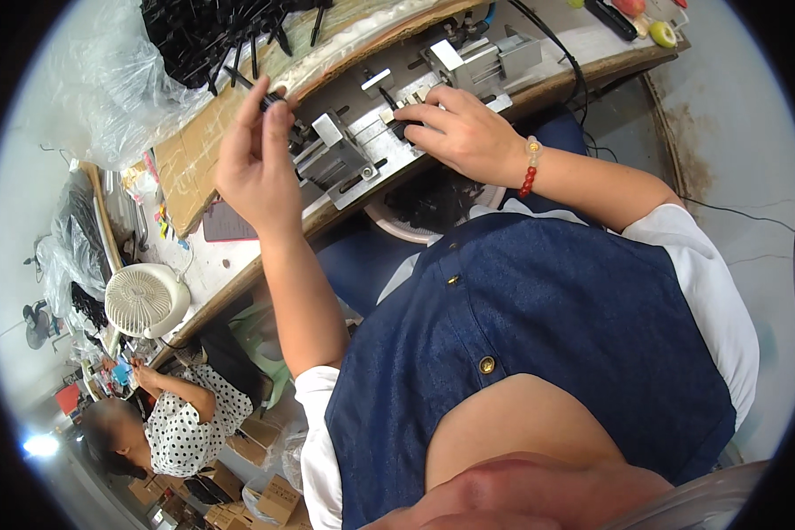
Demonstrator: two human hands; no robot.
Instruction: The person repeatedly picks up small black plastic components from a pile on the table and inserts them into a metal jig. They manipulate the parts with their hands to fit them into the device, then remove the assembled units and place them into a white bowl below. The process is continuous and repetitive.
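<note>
My left hand [254, 172] is raised over the left side of the bench, pinching a small black plastic part [273, 100] with a thin stem between thumb and fingertips. My right hand [468, 137] reaches over a metal fixture [381, 146] in the middle of the bench. Its fingers are bent down onto a small black piece [400, 126] seated there, and they partly cover it. To the left of this spot stands a metal clamp block [335, 155], and on the right another metal block with a cylinder [490, 62].
A heap of black parts [203, 35] lies at the far left beside clear plastic bags [106, 88] and cardboard [198, 163]. Under the bench edge sits a round basin [388, 225]. A white fan [145, 300], a seated person [190, 420], a black cable [556, 40] and fruit [662, 34] are around.
</note>
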